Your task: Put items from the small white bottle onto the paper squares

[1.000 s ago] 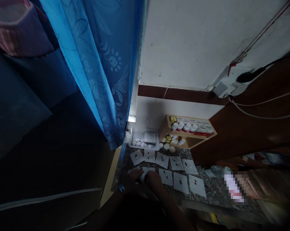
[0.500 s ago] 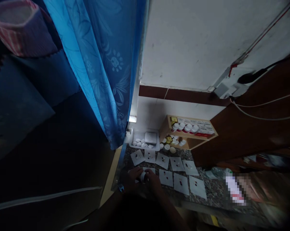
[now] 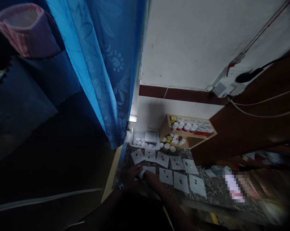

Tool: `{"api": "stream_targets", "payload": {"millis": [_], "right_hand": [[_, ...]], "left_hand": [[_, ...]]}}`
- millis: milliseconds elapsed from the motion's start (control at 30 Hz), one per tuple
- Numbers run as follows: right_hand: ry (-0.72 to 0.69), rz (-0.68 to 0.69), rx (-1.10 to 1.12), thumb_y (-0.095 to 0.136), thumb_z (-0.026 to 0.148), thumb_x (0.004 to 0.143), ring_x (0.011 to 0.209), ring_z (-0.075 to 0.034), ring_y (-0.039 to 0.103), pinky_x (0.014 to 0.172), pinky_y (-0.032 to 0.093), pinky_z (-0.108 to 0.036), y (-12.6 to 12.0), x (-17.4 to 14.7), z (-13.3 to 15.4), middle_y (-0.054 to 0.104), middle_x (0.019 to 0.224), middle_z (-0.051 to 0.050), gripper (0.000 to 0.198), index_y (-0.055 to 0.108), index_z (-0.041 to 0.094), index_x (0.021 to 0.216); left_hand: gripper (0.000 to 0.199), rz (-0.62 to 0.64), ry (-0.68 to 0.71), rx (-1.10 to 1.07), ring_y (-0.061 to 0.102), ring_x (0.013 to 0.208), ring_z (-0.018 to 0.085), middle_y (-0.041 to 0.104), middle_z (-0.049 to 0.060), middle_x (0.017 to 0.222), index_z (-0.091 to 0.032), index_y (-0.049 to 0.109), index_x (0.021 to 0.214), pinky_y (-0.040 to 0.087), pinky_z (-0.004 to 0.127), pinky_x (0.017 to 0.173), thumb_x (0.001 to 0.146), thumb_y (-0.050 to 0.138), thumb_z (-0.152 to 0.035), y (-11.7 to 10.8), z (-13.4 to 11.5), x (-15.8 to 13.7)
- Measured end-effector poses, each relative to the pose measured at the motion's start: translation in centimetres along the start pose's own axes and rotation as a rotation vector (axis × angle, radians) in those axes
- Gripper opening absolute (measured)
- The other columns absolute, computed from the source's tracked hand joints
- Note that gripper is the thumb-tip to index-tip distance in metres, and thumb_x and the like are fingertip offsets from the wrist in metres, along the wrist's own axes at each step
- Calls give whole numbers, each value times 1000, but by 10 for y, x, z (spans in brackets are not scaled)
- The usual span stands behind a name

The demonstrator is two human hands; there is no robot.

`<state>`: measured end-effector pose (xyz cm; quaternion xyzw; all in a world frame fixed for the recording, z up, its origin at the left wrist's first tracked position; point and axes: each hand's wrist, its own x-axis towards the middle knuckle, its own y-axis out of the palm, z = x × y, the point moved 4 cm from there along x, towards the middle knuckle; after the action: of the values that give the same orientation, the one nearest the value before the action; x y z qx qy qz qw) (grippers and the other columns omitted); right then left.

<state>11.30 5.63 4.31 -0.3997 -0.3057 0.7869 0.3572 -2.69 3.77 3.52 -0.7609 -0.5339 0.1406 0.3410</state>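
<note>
Low in the view, my left hand (image 3: 130, 175) and my right hand (image 3: 151, 179) come together over the granite counter (image 3: 145, 189). Between them is a small white pill bottle (image 3: 142, 174), with the fingers of both hands closed around it and partly hiding it. The dim light blurs the finer finger positions. Just beyond my hands lies a sheet of white paper (image 3: 149, 169), partly covered. Several more paper squares (image 3: 166, 175) lie in two rows, most bearing a few small dark and pale pills.
Behind the papers sits a clear plastic tray (image 3: 156, 148) with white folded packets and a white box. A wooden shelf (image 3: 164, 128) beside it holds white bottles and boxes. A blue curtain (image 3: 116, 80) hangs at left; a plastic bottle (image 3: 218, 170) lies at right.
Both hands stay together at the white pill bottle, with the left fingers shifted slightly up and the right hand slightly lower. The view has moved a little.
</note>
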Motion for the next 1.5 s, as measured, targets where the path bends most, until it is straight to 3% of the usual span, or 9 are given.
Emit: {"api": "stream_targets", "payload": {"millis": [167,333,533,667,833,1033,1233,1367,1500], "right_hand": [[128,90,-73,51,25,73,81,-21,64,64,41,-24,3,6,-6,70,84,-11,22,70,16,82],[144,-73,-2,52,22,71,84,-20,62,70,42,-26,5,2,-7,69,88,-10,21,69,17,82],[-90,-382,370,53,30,72,99,-21,56,80,44,-32,14,5,-23,63,108,-6,18,68,21,76],[93,-511,473,49,37,76,82,-20,59,69,45,-29,14,11,-69,66,91,-8,26,67,19,77],[342,-342,152,50,27,75,81,-17,58,71,40,-24,29,22,-107,65,82,-6,20,68,18,75],[354,-229,15,48,26,77,84,-14,58,67,36,-21,57,38,-103,65,90,-4,21,68,20,81],[340,-227,-87,46,30,80,86,-16,57,69,37,-23,51,40,-97,63,92,-5,22,66,21,84],[93,-265,-166,44,32,82,95,-18,53,80,38,-28,44,36,-73,61,100,-7,25,64,21,91],[-308,-77,-252,51,41,78,116,-25,39,100,23,-44,67,29,-41,55,116,-7,29,62,24,99]], "left_hand": [[58,7,28,16,50,115,26,55,8,124,-23,50,124,41,42,98,68,65,-29,10,5,-5],[57,-47,20,-33,52,113,27,57,10,121,-20,52,121,42,42,97,67,66,-35,14,9,-9],[52,-131,-106,-212,57,104,25,63,8,113,-20,57,113,46,41,92,64,70,-31,27,21,-12],[56,-192,-217,-289,56,105,27,63,8,113,-19,58,111,45,43,92,58,74,-25,33,34,-15],[54,-317,-381,-351,57,103,27,63,7,109,-18,60,107,45,44,91,55,74,-18,20,45,-17],[53,-303,-471,-449,58,101,26,65,6,105,-17,59,104,44,41,91,53,73,-13,8,51,-29],[55,-319,-520,-519,56,105,25,64,6,109,-17,58,107,43,40,94,54,72,-11,12,62,-43],[56,-353,-535,-519,56,107,25,64,7,111,-17,58,109,43,40,95,55,73,-13,8,68,-43],[56,-386,-545,-476,57,104,26,65,8,109,-18,59,108,43,41,94,54,75,-17,0,72,-43]]}}
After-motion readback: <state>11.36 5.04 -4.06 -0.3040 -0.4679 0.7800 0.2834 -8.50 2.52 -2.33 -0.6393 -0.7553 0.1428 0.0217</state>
